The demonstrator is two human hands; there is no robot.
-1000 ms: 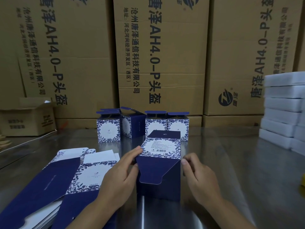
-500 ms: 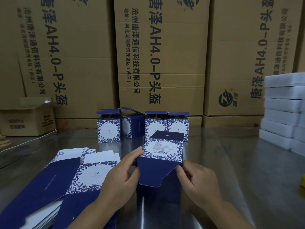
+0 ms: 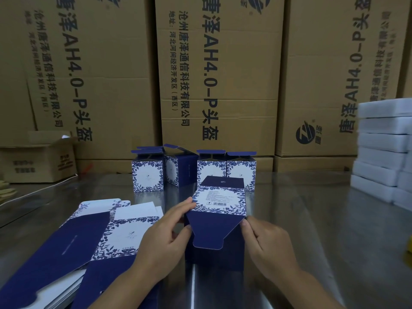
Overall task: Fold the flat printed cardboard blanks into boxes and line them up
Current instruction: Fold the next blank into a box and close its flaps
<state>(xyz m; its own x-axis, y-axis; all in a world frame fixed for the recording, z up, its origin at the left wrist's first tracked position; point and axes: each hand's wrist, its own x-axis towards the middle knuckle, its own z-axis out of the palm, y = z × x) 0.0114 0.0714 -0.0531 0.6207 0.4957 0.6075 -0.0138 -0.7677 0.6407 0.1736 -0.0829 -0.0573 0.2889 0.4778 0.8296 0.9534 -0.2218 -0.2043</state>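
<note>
A half-folded navy box [image 3: 217, 221] with a blue floral panel and barcode on top stands on the steel table [image 3: 312, 219], its tongue flap hanging towards me. My left hand [image 3: 165, 239] pinches its left edge, thumb on the navy flap. My right hand [image 3: 267, 244] grips the right corner, fingertips at the flap's fold. A pile of flat printed blanks [image 3: 89, 241] lies at the left. Several folded boxes [image 3: 194, 170] stand in a row behind, top flaps up.
Tall brown shipping cartons [image 3: 218, 74] wall off the back. A small open carton [image 3: 38, 159] sits far left. White foam boxes [image 3: 383, 148] are stacked at the right edge. Something yellow [image 3: 409, 244] shows at the right border.
The box has tilted back a little, and the floral panel has turned up. My right hand has slid in from beside the box onto its right corner. My left hand has stayed put.
</note>
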